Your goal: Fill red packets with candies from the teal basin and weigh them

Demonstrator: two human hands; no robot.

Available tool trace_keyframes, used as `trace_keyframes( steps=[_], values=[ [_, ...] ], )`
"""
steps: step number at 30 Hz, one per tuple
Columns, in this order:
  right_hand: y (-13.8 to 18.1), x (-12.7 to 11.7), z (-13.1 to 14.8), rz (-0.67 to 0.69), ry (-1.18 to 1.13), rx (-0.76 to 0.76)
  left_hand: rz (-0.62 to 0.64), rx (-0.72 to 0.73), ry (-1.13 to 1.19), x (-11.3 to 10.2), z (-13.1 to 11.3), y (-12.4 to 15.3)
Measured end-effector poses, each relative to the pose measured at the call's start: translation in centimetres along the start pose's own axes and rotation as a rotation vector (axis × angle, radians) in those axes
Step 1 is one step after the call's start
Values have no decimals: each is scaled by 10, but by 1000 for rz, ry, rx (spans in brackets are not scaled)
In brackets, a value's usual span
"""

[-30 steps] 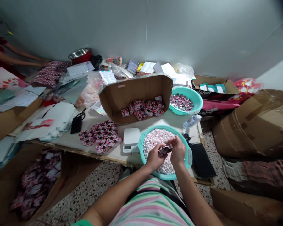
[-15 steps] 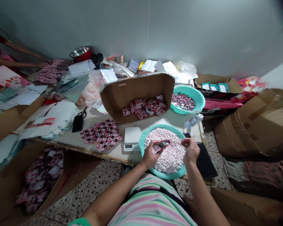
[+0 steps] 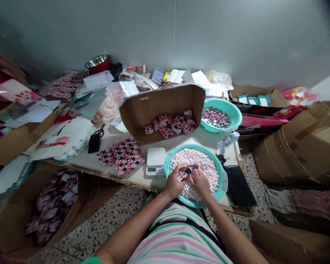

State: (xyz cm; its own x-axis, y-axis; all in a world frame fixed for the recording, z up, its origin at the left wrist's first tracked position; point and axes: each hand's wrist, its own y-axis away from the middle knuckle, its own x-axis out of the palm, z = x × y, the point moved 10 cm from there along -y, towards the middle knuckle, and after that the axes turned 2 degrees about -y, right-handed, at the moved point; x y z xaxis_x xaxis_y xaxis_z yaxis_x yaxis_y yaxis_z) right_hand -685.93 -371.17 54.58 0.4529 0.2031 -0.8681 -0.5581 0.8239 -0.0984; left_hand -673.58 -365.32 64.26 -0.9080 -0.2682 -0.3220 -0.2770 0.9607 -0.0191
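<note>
My left hand (image 3: 173, 182) and my right hand (image 3: 201, 183) are together over a teal basin (image 3: 222, 178) full of small pink-white candies (image 3: 203, 167). The left hand's fingers are closed on a small red patterned packet (image 3: 188, 171) held above the candies. My right hand is curled beside the packet with its fingertips touching it. A white scale (image 3: 155, 160) stands just left of the basin.
An open cardboard box (image 3: 143, 113) on its side holds red packets. Flat red packets (image 3: 122, 157) lie in a pile on the table. A second teal basin (image 3: 235, 117) holds round caps. A floor carton (image 3: 8, 223) of packets sits at left, other cartons at right.
My right hand, which had swung out to the basin's right rim, has come back to the packet in my left hand. The view shifted slightly left.
</note>
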Motion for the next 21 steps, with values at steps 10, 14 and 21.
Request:
trace_keyframes(
  steps=[10,14,21],
  values=[
    [-6,-11,-25,-41,-447,313,-67,-91,-28,-5,10,5],
    [-4,-21,-48,-224,-992,676,-74,-117,-33,-7,14,9],
    [-19,-24,-29,-93,-1650,955,-15,-125,-140,-2,22,12]
  ],
)
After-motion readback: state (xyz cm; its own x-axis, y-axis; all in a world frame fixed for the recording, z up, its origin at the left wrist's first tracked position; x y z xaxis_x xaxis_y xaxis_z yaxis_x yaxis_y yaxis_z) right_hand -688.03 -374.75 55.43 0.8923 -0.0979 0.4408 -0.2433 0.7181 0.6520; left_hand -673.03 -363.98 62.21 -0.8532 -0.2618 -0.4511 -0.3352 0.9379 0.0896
